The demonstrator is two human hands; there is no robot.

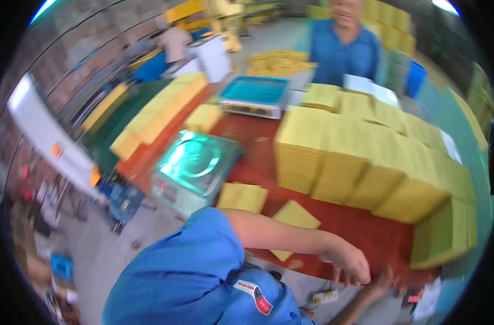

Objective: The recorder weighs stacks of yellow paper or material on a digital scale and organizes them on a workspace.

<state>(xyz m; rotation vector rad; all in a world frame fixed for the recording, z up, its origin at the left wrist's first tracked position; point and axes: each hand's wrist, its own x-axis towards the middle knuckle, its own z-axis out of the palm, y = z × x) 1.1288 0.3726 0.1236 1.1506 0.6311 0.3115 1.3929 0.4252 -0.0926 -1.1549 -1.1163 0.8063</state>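
Observation:
My left hand [347,264] reaches across to the right, over the near edge of the red table [360,225]. Its fingers are loosely bent and apart, and I see nothing in them. Close beside it, my right hand [384,281] is smeared by motion at the table edge, so its fingers cannot be made out. Under and behind my left forearm lie a loose yellow paper piece [294,216] and a small yellow stack [242,197]. Tall stacks of yellow paper [333,154] stand in a row beyond my hands, with a tilted bundle [440,235] at the right end.
A shiny metal-topped scale [195,162] stands at the table's left, and a blue-topped scale [255,95] farther back. More yellow stacks [163,108] line the left edge. A person in a blue shirt [344,54] stands across the table. A grey stand [122,203] is on the left floor.

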